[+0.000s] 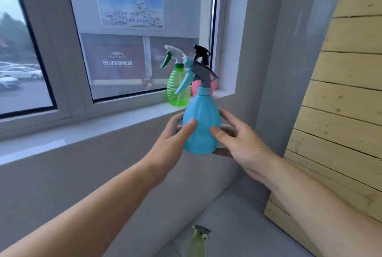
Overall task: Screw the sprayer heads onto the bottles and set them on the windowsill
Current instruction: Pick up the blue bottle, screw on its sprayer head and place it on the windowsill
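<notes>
Opaque light-blue plastic spray bottle (pixel 201 130), with grey-and-blue sprayer head (pixel 199 73) fitted, was held upright in the air just short of the white windowsill (pixel 103 130). Left hand (pixel 169 143) and right hand (pixel 241 145) cupped its belly from either side, fingers (pixel 226 113) curled behind, thumbs in front. Judged light; fill not visible. The smooth thin wall may flex or slip, so grip the widest part or the neck. Ribbed translucent green bottle (pixel 178 89) and pink bottle (pixel 195 88) stood on the sill
</notes>
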A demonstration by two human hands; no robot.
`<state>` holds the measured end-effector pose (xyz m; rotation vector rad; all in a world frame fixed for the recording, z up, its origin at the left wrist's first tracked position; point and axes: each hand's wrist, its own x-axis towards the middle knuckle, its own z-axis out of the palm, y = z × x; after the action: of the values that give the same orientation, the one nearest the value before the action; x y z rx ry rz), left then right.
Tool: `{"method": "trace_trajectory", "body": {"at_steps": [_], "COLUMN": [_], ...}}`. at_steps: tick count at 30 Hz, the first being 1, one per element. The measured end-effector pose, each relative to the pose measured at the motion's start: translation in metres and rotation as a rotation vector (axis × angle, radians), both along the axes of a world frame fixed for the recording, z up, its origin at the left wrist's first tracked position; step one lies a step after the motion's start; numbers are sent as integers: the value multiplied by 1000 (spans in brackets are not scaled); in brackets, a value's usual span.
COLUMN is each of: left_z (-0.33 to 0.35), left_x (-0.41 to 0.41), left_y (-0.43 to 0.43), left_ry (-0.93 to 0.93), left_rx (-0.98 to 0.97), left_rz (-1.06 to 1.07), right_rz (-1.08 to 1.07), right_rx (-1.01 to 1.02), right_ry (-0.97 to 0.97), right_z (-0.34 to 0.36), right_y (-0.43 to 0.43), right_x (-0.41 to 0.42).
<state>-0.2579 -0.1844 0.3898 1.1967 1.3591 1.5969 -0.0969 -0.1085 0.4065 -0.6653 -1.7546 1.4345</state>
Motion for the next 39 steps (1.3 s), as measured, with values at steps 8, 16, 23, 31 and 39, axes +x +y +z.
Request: {"method": "trace_trajectory", "body": {"at_steps": [8, 16, 23, 31, 39], "left_z": [59, 71, 63, 61, 59], "left_x": [-76, -124, -140, -145, -142], "left_y": [3, 24, 36, 44, 38], "left_ry": [199, 243, 206, 214, 312], "left_rx": [-10, -105, -117, -106, -148], "left_rz": [212, 274, 330, 386, 462], "right_rz": [50, -4, -8, -49, -128], "right_rx": [45, 110, 113, 142, 210], "right_ry": [46, 4, -27, -10, -61], "right_z": [38, 42, 35, 29, 29], "right_y": [25, 52, 65, 69, 61], "right_x": [-93, -156, -179, -190, -176]}}
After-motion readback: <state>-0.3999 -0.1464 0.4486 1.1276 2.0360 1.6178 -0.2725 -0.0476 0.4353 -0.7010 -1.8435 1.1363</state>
